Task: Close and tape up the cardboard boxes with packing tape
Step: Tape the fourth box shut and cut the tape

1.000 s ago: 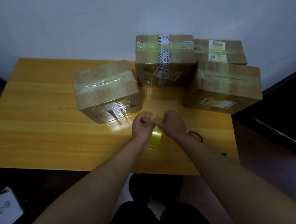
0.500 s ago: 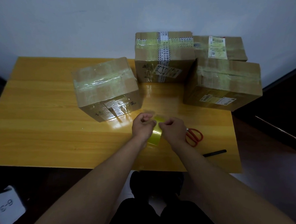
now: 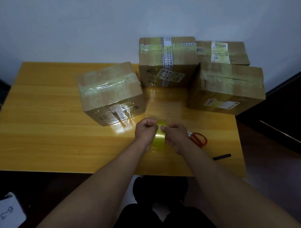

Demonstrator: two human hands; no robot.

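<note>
Both hands meet over the table's near edge, the left hand and right hand each curled around the tape roll between them. Red scissors lie just right. Four taped boxes stand beyond.

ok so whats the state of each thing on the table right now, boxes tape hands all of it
left box: closed, taped across the top
back middle box: closed, taped
back right box: closed, labelled
front right box: closed, taped
tape roll: held between both hands
left hand: gripping the roll
right hand: pinching at the roll
scissors: lying on the table, blades hidden
black pen: lying near the table edge
</note>
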